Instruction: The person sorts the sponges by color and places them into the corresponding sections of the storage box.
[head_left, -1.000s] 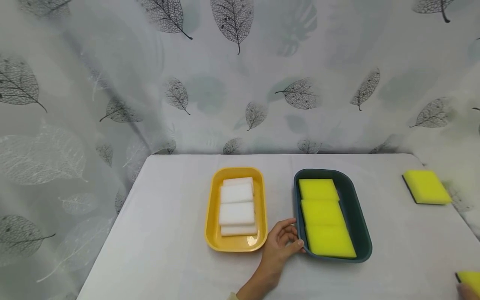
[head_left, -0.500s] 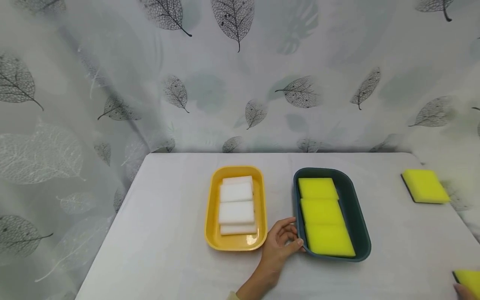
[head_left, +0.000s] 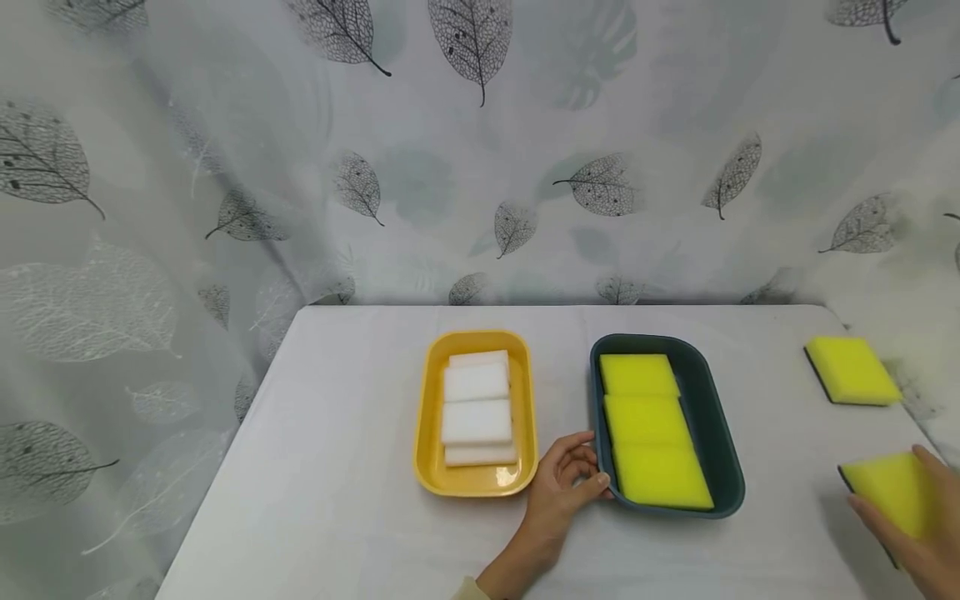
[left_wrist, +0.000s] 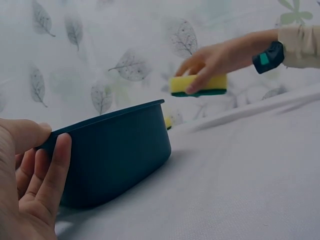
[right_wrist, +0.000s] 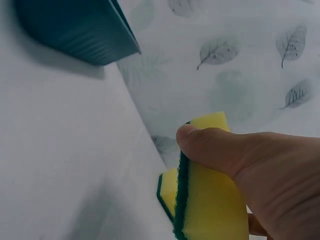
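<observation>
My right hand (head_left: pixel 918 533) grips a yellow scouring sponge (head_left: pixel 892 492) with a dark green scrub layer, raised above the table at the right. In the right wrist view the thumb lies across the edge of that sponge (right_wrist: pixel 212 200). My left hand (head_left: pixel 558 504) pinches the near left rim of a dark green tray (head_left: pixel 729 492), thumb at the rim and fingers against the outer wall. Several yellow sponges (head_left: pixel 648 421) lie overlapping in a row inside this tray. One more yellow sponge (head_left: pixel 853 371) rests on the table at the far right.
Left of the green tray stands a yellow tray (head_left: pixel 424 467) with several white sponges (head_left: pixel 477 422) overlapping in it. A white cloth covers the table (head_left: pixel 337 467). Behind and along the sides hangs a leaf-patterned curtain (head_left: pixel 450 183).
My right hand has come further into view from the lower right corner, lifting the sponge off the table. My left hand stays at the green tray.
</observation>
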